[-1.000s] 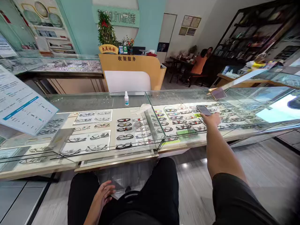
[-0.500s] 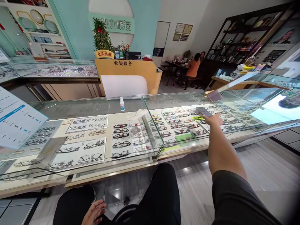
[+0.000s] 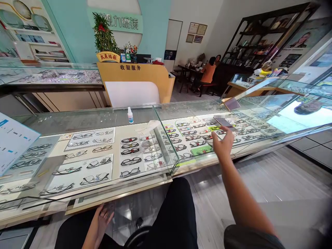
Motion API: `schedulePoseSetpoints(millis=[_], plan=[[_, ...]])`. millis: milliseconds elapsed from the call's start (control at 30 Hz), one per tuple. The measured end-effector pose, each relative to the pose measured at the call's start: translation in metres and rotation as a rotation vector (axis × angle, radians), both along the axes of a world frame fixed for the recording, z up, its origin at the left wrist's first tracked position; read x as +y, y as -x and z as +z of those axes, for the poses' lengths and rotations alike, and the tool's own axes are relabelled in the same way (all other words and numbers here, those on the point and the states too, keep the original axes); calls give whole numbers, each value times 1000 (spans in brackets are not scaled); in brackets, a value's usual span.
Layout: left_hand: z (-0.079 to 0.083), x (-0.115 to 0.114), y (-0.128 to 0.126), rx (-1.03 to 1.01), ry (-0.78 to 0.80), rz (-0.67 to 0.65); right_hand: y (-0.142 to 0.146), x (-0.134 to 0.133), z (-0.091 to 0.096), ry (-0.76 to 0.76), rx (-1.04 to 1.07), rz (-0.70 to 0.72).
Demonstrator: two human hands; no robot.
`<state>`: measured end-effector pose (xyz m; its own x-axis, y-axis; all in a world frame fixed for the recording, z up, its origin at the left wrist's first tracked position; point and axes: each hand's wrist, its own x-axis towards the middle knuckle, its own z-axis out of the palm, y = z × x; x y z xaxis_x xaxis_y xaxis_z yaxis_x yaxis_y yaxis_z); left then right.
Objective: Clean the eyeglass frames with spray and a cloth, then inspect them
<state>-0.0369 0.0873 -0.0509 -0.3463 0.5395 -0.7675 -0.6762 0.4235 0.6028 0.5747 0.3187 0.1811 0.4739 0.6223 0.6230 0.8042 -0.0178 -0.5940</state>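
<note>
My right hand (image 3: 223,142) is over the right glass counter, thumb and fingers apart, with nothing in it. Just beyond its fingertips a dark phone (image 3: 225,122) lies on the glass top. Low in the view, my left hand (image 3: 101,219) is by my left thigh below the counter edge, fingers loosely spread and holding nothing. A small white bottle with a blue label (image 3: 130,116) stands upright on the left glass top. To its right lies a crumpled white tissue (image 3: 153,126).
Rows of eyeglasses (image 3: 131,151) lie inside the glass display case (image 3: 166,141). A white printed sheet (image 3: 15,140) is at the far left. Behind stands a wooden cashier desk (image 3: 135,74); farther back, people (image 3: 208,72) sit at a table.
My right hand has let go of the phone and drawn back toward me, leaving it on the glass. My left hand has moved up slightly toward the counter edge. The view has shifted a little.
</note>
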Motion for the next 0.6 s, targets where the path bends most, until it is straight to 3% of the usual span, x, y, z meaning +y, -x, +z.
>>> schedulePoseSetpoints(millis=[100,133,267,400,600], plan=[[16,19,-7,-59,56,88,66,-67,-41,-269,-93,154],[18,22,-10,-57,64,95,87,-88,-54,-296,-97,211],[13,23,-17,-27,60,94,150,-143,-88,-211,-85,328],[3,14,-15,22,57,70,175,-156,-95,-131,-20,385],[0,-7,-13,63,47,27,187,-169,-84,-51,156,482]])
